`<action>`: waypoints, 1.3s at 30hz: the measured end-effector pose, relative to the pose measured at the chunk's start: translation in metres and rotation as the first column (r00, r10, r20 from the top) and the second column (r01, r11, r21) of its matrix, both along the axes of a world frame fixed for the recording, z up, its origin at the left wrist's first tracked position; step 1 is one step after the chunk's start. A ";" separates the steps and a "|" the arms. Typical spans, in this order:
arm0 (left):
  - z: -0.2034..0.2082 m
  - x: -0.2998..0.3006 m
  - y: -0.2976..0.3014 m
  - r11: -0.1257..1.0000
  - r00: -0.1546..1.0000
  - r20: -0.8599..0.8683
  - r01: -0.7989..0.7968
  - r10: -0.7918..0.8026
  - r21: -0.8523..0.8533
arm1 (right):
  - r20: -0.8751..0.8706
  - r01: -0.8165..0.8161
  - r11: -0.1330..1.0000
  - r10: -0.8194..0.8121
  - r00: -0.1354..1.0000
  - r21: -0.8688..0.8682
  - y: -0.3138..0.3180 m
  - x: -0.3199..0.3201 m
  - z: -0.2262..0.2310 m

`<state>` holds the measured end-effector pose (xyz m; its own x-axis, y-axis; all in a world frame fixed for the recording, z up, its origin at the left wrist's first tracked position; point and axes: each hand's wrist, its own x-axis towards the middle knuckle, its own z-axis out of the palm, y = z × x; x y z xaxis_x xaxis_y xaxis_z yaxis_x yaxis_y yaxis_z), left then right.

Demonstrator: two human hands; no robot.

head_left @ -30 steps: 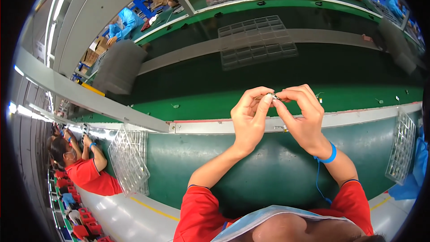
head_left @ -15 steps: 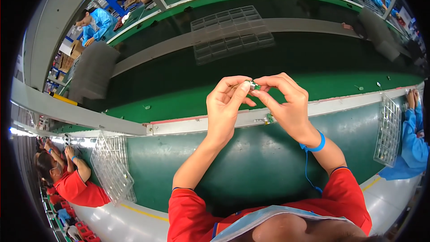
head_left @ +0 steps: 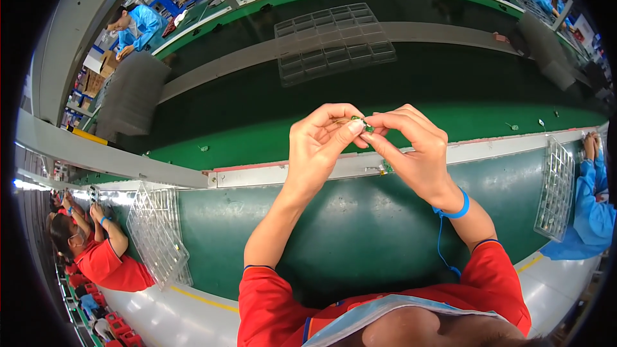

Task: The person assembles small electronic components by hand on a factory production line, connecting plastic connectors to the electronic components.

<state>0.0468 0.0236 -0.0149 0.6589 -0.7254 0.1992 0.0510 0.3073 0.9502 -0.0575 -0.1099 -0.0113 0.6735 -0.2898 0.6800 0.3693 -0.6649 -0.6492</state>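
Note:
Between my two hands, above the edge of the green bench, is a small green circuit board (head_left: 367,128) with thin wires on its left side. My left hand (head_left: 321,144) pinches it between thumb and forefinger. From the other side, my right hand (head_left: 414,141) grips its right end with thumb and fingertips. The fingers hide most of the board. A blue wrist strap (head_left: 457,204) with a coiled cord circles my right wrist. Below the hands, another small green board with a metal part (head_left: 385,167) lies at the white bench rail, partly covered by my right hand.
A clear compartment tray (head_left: 334,44) lies across the conveyor belt ahead. More clear trays lean at the left (head_left: 157,238) and at the right (head_left: 554,189). Small parts (head_left: 204,148) lie on the green strip. A grey metal post (head_left: 116,160) crosses the left side. Co-workers sit around the line.
Both hands still hold the board in nearly the same place. The grip has shifted slightly and the board has turned, showing less of its metal part.

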 end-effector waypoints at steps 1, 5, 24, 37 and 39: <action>0.001 0.003 0.001 1.000 1.000 -0.006 0.025 -0.025 0.006 | -0.004 -0.002 1.000 0.002 1.000 0.003 0.000 0.000 -0.001; 0.002 0.010 0.004 0.997 0.997 0.071 0.034 -0.039 0.062 | -0.121 -0.079 0.977 0.104 0.987 0.197 -0.006 -0.002 -0.001; -0.003 0.013 0.003 0.997 0.905 0.418 -0.064 0.076 -0.043 | -0.149 -0.162 0.885 0.249 0.957 0.437 -0.005 -0.003 0.000; -0.006 0.004 0.011 0.994 0.994 -0.012 0.110 -0.110 -0.026 | -0.131 -0.165 0.793 0.294 0.947 0.587 0.010 -0.009 -0.002; -0.004 0.000 0.010 0.998 0.998 0.039 0.058 -0.058 -0.018 | -0.101 -0.174 0.817 0.272 0.957 0.550 0.011 -0.009 -0.003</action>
